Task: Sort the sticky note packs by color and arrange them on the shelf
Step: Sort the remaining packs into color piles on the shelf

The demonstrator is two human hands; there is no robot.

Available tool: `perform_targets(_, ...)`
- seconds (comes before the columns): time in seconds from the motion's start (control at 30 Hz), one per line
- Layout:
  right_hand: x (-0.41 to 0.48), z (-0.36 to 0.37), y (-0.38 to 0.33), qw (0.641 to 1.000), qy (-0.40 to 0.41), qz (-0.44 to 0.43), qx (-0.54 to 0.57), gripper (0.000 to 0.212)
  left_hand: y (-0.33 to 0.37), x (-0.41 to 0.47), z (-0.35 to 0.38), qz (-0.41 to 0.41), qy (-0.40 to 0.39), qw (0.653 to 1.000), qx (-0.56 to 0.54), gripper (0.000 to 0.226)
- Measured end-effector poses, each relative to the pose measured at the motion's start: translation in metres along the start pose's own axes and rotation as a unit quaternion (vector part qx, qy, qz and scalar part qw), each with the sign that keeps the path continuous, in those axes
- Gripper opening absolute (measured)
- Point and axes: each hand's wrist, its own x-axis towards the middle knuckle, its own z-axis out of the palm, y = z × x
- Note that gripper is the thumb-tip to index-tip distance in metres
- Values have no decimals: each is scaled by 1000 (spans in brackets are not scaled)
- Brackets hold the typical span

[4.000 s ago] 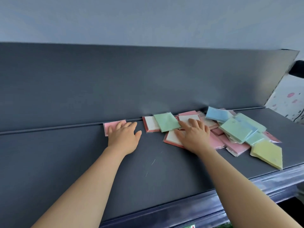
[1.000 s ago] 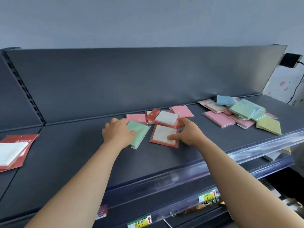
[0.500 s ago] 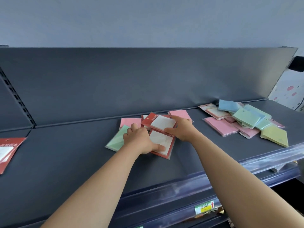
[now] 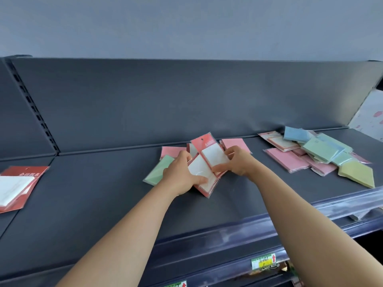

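Two red-backed packs at frame centre, gripped by left hand and right hand; square their edges before lifting.

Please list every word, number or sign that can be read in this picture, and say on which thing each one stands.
Nothing can be quoted with confidence.
Red header of the upper red-backed pack in the hands: pale characters, too blurred to read.
Red-backed pack at the left edge: pale characters on the header, blurred.
Green and yellow price tag on the lower rail: a red upward arrow shows; its print is too small.
Second price tag at the bottom edge: red arrow only, cut off.
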Motion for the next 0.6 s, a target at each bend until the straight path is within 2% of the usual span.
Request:
perform_targets(0.1,-14,6,2,999,14,-12,38,81,0,-8,-11,36,31,996,-70,45)
perform_targets(0.23,-27,15,-1,996,49,-34,62,65,-11,-18,-30,36,69,985,-153,32)
perform_targets(0.37,-36,30,-19,981,29,-84,170,30,-26,-33,-46,10,98,972,-214,28)
perform_targets(0.43,-35,40,-33,973,23,-97,208,30,-32,-41,-56,-6,117,962,-248,27)
perform_targets(0.6,-34,70,-75,968,9,-130,214,40,-46,-66,-91,-60,186,924,-327,22)
